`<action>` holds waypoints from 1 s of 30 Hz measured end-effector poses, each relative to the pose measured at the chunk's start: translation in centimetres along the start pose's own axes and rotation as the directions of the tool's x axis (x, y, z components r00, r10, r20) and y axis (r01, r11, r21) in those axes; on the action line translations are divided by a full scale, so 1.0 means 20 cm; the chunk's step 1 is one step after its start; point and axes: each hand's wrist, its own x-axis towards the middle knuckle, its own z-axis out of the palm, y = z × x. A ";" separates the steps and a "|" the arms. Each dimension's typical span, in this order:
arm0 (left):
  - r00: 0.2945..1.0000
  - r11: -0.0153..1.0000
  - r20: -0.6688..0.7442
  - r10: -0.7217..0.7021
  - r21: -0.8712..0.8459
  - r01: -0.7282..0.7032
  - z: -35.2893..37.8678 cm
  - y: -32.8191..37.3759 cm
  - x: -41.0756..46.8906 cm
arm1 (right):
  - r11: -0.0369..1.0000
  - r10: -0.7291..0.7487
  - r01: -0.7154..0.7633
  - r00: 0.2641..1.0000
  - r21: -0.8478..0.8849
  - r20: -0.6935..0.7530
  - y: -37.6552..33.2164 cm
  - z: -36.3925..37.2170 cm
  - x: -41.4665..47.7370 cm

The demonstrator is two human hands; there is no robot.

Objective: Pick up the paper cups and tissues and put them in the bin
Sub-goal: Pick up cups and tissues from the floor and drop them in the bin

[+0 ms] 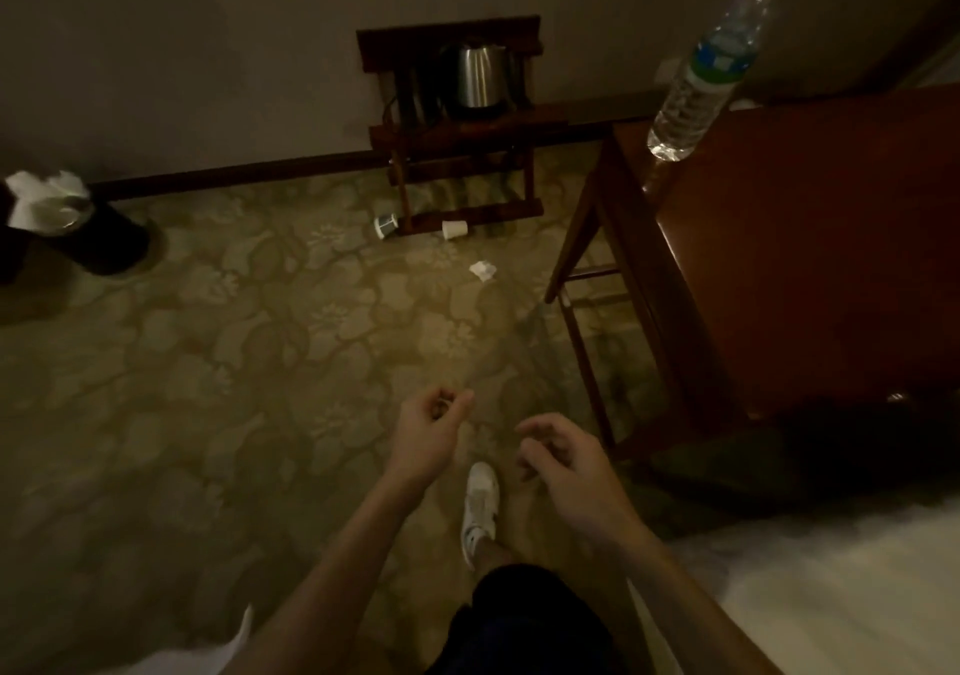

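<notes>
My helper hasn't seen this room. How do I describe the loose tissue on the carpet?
Find the wooden rack holding the kettle against the wall. On the carpet before its foot lie two paper cups; the tissue lies just nearer, toward the table. It is crumpled white paper, not cup-shaped.

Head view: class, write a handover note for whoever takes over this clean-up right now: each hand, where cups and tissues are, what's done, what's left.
Left hand: loosely curled, empty. Right hand: relaxed, empty.
Done: white tissues sit at the top of the black bin, by the wall.
Left: one paper cup and a white paper cup lie tipped over by the wooden rack; a crumpled tissue lies on the carpet nearby.
</notes>
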 end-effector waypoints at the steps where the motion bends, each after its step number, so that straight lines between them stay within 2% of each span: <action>1: 0.999 0.999 -0.021 -0.039 -0.023 0.039 0.02 0.04 0.13 | 1.000 0.015 -0.015 1.000 0.008 -0.001 -0.07 -0.01 0.14; 4: 0.993 0.989 -0.034 -0.116 -0.095 0.112 0.07 0.20 0.51 | 1.000 0.025 -0.025 0.999 -0.003 0.037 -0.29 -0.04 0.56; 9: 0.959 0.954 0.001 -0.284 -0.099 0.283 0.05 0.41 1.05 | 0.991 0.114 -0.104 0.987 -0.088 0.118 -0.58 -0.14 1.15; 16: 0.921 0.925 0.084 -0.380 0.007 0.381 0.13 0.37 2.08 | 0.952 0.282 -0.266 0.955 -0.154 0.090 -0.59 -0.14 2.11; 19: 0.912 0.915 0.107 -0.397 0.131 0.383 0.20 0.26 2.59 | 0.934 0.328 -0.316 0.943 -0.164 0.052 -0.46 -0.09 2.59; 23: 0.940 0.907 0.123 -0.319 0.329 0.265 0.32 -0.06 3.18 | 0.896 0.425 -0.412 0.904 -0.166 0.050 -0.18 0.01 3.18; 27: 0.929 0.869 0.154 -0.337 0.430 0.244 0.50 -0.58 3.73 | 0.893 0.392 -0.388 0.920 -0.229 -0.031 0.27 0.08 3.78; 30: 0.904 0.845 0.238 -0.356 0.496 0.202 0.63 -0.99 4.08 | 0.872 0.401 -0.396 0.915 -0.288 -0.046 0.69 0.12 4.27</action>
